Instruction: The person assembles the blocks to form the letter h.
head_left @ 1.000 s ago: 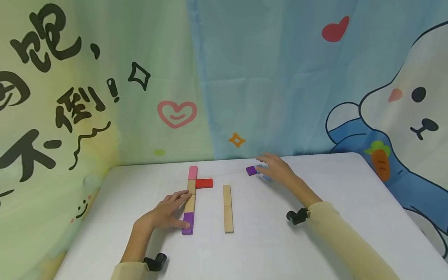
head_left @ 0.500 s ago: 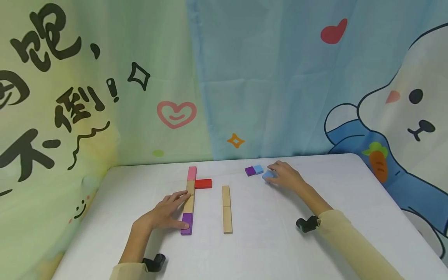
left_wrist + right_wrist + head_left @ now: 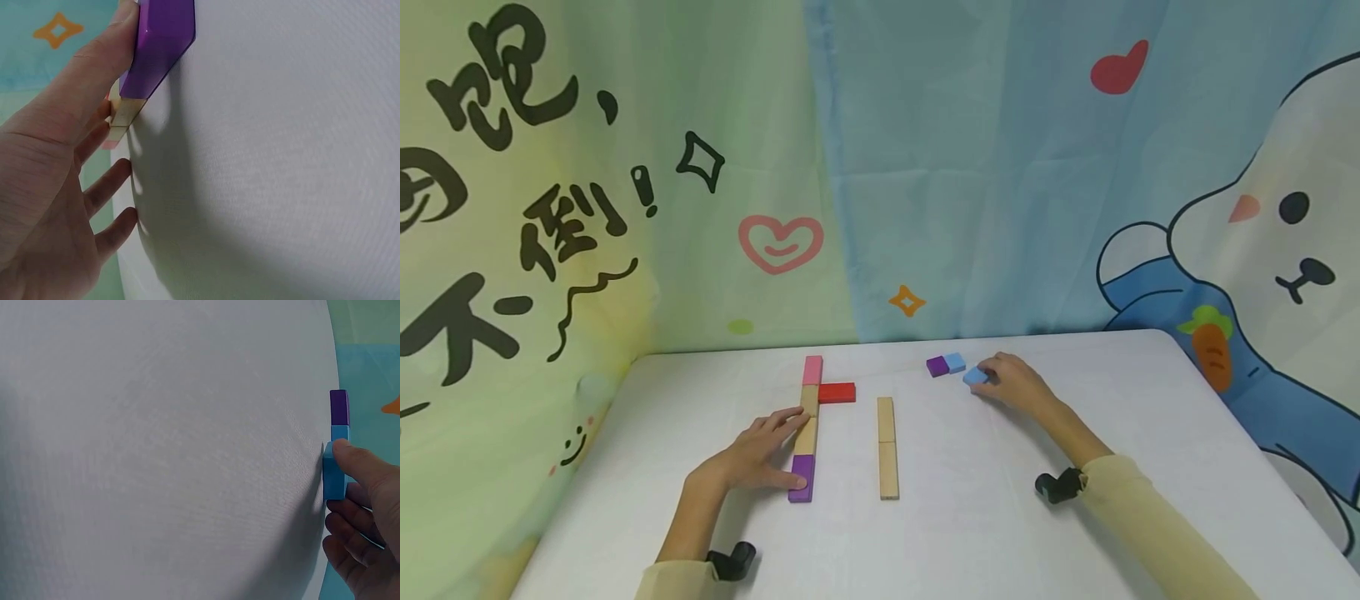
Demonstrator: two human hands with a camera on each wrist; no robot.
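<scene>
My left hand lies along a column of blocks, fingers nearly straight. Its thumb touches the purple block at the near end, and its fingertips rest at the plain wooden blocks farther up. A pink block tops this column, and a red block sticks out to its right. My right hand pinches a light blue block between thumb and fingers, low over the table at the back. Just left of it lie another light blue block and a dark purple block, end to end.
Two plain wooden blocks lie end to end in a row mid-table, parallel to the left column. The white table ends at the back against a printed curtain.
My right hand has moved from above the back blocks rightward and toward me, down to the nearer light blue block, and now pinches it. My left hand stays put.
</scene>
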